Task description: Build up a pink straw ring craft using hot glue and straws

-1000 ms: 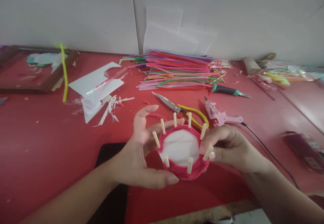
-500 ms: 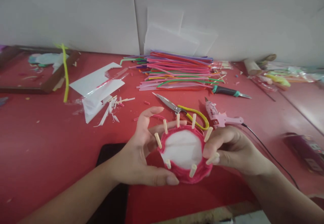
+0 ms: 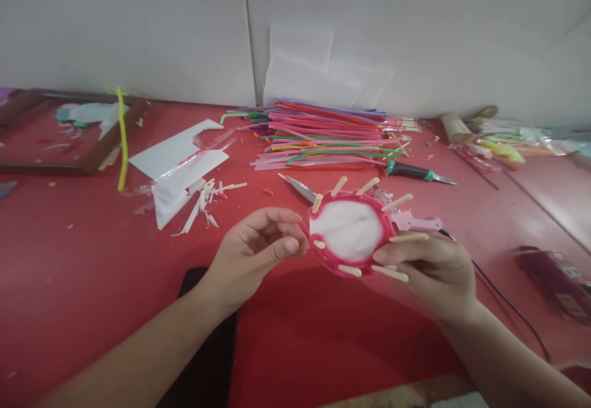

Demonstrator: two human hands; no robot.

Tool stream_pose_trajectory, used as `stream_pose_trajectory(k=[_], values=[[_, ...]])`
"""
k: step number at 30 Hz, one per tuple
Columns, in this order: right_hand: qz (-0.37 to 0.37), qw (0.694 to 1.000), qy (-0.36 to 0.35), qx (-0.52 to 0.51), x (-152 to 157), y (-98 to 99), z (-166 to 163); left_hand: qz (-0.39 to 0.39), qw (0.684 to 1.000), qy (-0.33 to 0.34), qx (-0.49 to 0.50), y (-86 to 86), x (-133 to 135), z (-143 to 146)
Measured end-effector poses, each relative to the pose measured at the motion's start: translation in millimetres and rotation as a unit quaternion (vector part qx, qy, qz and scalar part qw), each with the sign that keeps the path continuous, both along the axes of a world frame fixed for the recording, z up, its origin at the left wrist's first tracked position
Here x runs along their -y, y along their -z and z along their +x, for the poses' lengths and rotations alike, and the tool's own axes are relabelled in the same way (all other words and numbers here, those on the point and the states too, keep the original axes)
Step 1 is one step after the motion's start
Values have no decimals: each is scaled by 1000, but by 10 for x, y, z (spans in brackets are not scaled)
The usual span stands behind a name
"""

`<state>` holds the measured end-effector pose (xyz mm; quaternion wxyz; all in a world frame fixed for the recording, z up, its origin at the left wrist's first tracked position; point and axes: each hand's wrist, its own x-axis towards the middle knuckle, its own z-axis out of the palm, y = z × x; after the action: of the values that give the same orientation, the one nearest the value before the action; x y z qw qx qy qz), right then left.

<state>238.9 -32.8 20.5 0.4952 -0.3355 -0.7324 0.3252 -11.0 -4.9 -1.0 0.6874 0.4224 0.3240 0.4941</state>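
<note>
A round craft piece (image 3: 347, 229) with a white middle, a pink fuzzy rim and several cream pegs sticking out is held above the red table (image 3: 92, 260). My right hand (image 3: 431, 272) grips its right edge with fingers curled round the rim. My left hand (image 3: 252, 251) is at its left edge, fingers curled and thumb tip close to the rim; whether it still touches the piece is unclear. The piece is tilted so the pegs point away from me.
Behind the piece lie scissors (image 3: 298, 188), a pink glue gun (image 3: 410, 218) with a black cord, a green-handled knife (image 3: 415, 173) and a heap of coloured straws (image 3: 323, 134). White sheets and scraps (image 3: 178, 162) lie left. A wooden tray (image 3: 69, 131) stands far left.
The piece has been lifted and tipped away from me, its pegs now pointing outward. My left hand has slid from under it to its left edge; my right hand keeps its grip.
</note>
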Motion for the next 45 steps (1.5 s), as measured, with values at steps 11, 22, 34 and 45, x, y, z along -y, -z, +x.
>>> stream_pose_trajectory(k=[11,22,34,45], values=[[-248,935,3,-252,-54,17,-33,-56,997,-46,-21,-3,4,-13],[-357,874,7,-329,-125,-17,-36,-18,999,-22,-26,41,13,-9],[-380,870,-7,-312,-111,-3,-29,-27,996,-83,26,9,-43,-5],[-375,888,-15,-267,-63,27,-114,-172,985,33,6,-45,-9,4]])
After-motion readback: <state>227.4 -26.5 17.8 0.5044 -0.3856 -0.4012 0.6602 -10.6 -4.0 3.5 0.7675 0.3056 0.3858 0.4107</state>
